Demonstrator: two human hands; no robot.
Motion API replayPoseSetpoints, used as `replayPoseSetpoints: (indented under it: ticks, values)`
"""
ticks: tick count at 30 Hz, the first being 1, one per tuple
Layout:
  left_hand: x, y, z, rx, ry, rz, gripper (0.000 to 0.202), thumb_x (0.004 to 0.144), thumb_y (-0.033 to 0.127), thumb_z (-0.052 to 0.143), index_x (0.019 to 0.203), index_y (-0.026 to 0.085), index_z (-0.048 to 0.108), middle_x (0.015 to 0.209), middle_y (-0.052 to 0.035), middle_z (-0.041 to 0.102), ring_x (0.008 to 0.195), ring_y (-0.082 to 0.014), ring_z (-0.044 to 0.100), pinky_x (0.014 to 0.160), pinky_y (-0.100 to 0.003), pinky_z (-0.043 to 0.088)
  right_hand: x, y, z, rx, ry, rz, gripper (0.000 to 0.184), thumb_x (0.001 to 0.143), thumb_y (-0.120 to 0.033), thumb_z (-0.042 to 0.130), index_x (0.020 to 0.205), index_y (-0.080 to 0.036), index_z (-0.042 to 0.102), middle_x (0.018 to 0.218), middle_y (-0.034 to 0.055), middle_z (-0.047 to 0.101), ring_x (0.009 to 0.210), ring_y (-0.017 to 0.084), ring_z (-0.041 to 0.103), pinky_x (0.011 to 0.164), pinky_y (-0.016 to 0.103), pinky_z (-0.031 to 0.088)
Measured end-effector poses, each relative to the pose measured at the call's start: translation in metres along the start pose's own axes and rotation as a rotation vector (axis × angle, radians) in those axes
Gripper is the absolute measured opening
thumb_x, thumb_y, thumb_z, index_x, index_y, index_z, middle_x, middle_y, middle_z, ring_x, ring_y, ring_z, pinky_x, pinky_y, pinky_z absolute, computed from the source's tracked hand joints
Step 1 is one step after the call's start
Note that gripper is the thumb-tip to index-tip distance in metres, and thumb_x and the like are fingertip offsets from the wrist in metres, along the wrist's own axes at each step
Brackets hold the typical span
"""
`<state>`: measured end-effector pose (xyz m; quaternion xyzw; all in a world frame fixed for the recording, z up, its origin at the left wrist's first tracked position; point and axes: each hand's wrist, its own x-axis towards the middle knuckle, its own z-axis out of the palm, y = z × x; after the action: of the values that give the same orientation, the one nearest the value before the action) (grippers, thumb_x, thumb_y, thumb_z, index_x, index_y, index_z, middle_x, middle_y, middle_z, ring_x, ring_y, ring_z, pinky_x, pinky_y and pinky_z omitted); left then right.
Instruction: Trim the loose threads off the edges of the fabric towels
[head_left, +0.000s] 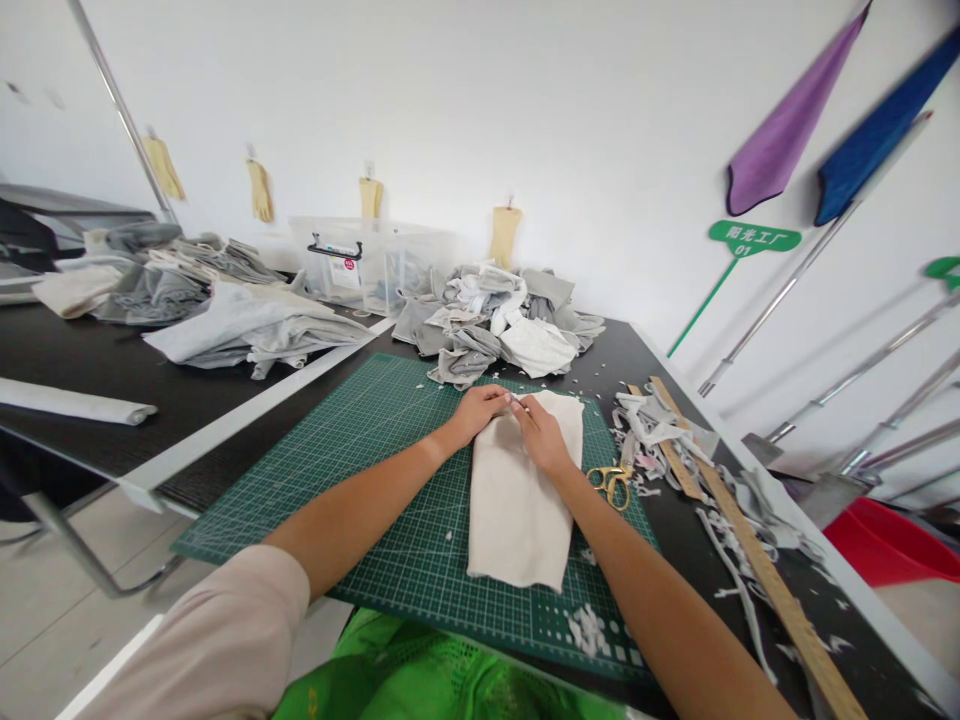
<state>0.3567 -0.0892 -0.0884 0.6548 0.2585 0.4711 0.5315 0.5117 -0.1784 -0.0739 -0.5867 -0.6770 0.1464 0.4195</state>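
Note:
A cream piece of fabric lies lengthwise on the green cutting mat. At its far left corner my left hand pinches the edge, fingers closed. My right hand rests over the upper part of the fabric, its fingertips pinched against the same edge beside the left ones. What exactly sits between the fingertips is too small to make out. Gold-handled scissors lie to the right of the fabric, near the mat's edge.
A grey and white cloth heap sits beyond the mat, beside a clear plastic box. More folded cloth lies left. Wooden rulers and fabric scraps cover the right side. A red bucket stands off the table.

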Motion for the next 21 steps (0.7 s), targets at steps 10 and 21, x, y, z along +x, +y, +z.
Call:
replayPoseSetpoints:
  ticks: [10, 21]
  values:
    - [-0.001, 0.007, 0.001, 0.041, -0.02, 0.0, 0.034, 0.081, 0.047, 0.071, 0.087, 0.013, 0.075, 0.087, -0.0064, 0.072, 0.082, -0.0173, 0.061, 0.077, -0.028, 0.046, 0.001, -0.003, 0.001, 0.021, 0.015, 0.036, 0.044, 0.105, -0.063, 0.036, 0.092, -0.025, 0.055, 0.076, -0.0007, 0.058, 0.071, 0.02, 0.053, 0.068, 0.031, 0.033]
    - [-0.004, 0.012, 0.003, 0.044, -0.034, -0.005, 0.034, 0.082, 0.046, 0.071, 0.085, 0.013, 0.075, 0.089, -0.0073, 0.073, 0.084, -0.0181, 0.062, 0.081, -0.029, 0.046, 0.0, -0.004, 0.0, 0.027, 0.031, 0.007, 0.044, 0.105, -0.061, 0.035, 0.092, -0.025, 0.057, 0.075, 0.0005, 0.06, 0.068, 0.019, 0.051, 0.066, 0.03, 0.034]
